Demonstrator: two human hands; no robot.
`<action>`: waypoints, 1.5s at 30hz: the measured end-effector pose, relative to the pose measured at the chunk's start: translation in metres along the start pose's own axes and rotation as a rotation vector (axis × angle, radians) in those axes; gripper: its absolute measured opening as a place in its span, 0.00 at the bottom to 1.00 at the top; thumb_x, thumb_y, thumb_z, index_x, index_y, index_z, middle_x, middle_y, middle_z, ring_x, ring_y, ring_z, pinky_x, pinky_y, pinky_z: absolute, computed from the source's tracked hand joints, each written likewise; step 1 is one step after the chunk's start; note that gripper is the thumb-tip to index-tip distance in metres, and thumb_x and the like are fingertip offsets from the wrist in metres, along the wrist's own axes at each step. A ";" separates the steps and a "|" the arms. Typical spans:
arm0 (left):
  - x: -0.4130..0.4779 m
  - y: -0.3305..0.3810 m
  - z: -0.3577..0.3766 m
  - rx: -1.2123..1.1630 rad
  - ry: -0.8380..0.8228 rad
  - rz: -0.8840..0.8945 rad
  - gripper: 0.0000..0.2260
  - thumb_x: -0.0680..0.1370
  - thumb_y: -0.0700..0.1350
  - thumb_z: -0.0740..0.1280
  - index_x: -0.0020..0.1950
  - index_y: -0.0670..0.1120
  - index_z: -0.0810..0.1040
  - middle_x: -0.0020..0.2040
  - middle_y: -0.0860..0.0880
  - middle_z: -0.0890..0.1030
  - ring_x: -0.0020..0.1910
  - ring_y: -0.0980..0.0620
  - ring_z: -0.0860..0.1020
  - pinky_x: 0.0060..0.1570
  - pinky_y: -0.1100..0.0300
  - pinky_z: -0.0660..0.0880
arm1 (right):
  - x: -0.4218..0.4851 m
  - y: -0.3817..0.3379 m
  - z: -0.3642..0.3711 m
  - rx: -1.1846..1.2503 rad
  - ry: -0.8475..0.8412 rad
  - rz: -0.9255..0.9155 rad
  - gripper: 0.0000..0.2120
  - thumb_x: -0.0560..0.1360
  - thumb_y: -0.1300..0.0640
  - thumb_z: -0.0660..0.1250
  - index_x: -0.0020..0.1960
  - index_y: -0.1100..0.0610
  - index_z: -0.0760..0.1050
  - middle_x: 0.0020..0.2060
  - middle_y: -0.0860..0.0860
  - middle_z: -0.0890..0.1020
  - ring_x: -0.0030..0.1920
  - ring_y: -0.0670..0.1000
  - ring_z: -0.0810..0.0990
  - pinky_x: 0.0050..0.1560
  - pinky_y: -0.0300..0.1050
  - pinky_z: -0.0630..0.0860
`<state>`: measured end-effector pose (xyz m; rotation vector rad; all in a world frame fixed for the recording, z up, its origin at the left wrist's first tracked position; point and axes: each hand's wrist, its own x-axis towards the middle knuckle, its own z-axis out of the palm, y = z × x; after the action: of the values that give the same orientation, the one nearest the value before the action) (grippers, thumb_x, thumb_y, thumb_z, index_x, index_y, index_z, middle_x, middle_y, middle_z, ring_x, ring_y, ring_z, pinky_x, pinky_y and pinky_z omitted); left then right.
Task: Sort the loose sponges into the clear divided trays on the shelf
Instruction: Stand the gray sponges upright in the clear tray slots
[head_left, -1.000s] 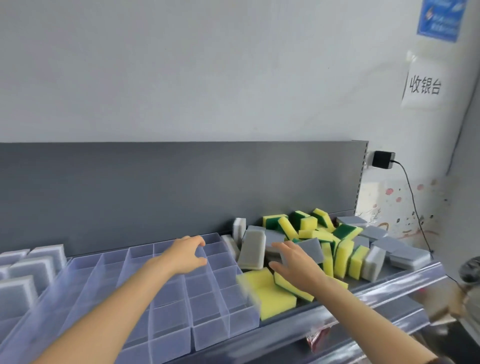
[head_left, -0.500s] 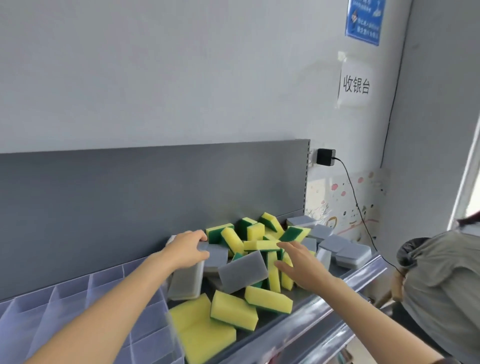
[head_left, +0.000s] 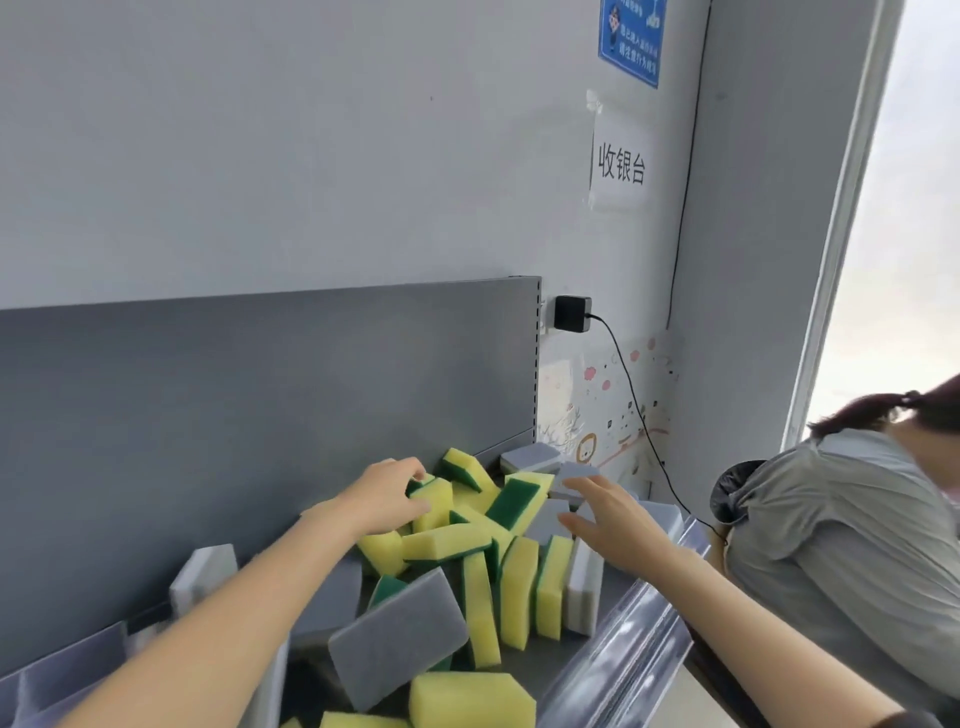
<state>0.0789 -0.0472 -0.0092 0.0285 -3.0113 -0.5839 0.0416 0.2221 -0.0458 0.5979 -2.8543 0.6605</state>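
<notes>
hidden or cut off: the clear divided tray shows only as a corner at the near left, cut by the frame edge and crossed by our left forearm; we cannot make out its compartments. the blue notice on the wall is cut by the top edge. a second person in a grey top bends at the right, partly out of frame. much of the sponge pile lies under other sponges, so we give no count.

hands: our left hand reaches to the far side of the pile, knuckles up. its fingers curl over the top of a yellow-and-green sponge and the thumb is on the near face; it grasps that sponge. our right hand is palm down, fingers spread and released, holding nothing. it is over the grey sponges at the right of the pile; we cannot tell whether the fingertips touch them.

placement: the pile lies loose on the shelf, right of the tray, between the dark back panel and the clear front rail. standing yellow sponges line up on edge, near of and between the hands. a large grey sponge leans tilted just right of our left forearm. a white sponge stands against the panel, left of that forearm.

other: black adapter with its cable, and a paper sign above.
</notes>
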 end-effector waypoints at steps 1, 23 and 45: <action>0.007 0.002 0.002 -0.005 -0.007 0.007 0.20 0.77 0.47 0.64 0.67 0.47 0.68 0.66 0.45 0.70 0.65 0.48 0.69 0.61 0.57 0.67 | 0.004 0.006 -0.001 -0.002 0.002 0.010 0.25 0.78 0.48 0.60 0.72 0.54 0.61 0.69 0.52 0.68 0.66 0.52 0.69 0.64 0.47 0.70; 0.181 0.093 0.072 -0.035 -0.088 0.039 0.19 0.78 0.48 0.62 0.69 0.45 0.68 0.68 0.46 0.70 0.65 0.48 0.71 0.61 0.56 0.70 | 0.123 0.149 -0.008 -0.065 -0.276 0.148 0.31 0.76 0.41 0.59 0.72 0.58 0.60 0.69 0.55 0.69 0.67 0.53 0.69 0.64 0.48 0.69; 0.291 0.138 0.147 0.039 -0.670 0.072 0.39 0.70 0.49 0.74 0.75 0.48 0.56 0.74 0.49 0.62 0.72 0.49 0.63 0.71 0.52 0.61 | 0.150 0.175 0.015 0.021 -0.499 0.160 0.27 0.70 0.41 0.69 0.57 0.62 0.72 0.52 0.58 0.78 0.45 0.52 0.72 0.45 0.48 0.70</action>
<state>-0.2226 0.1263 -0.0730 -0.3399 -3.6419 -0.6273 -0.1672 0.3072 -0.0926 0.6148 -3.3916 0.6393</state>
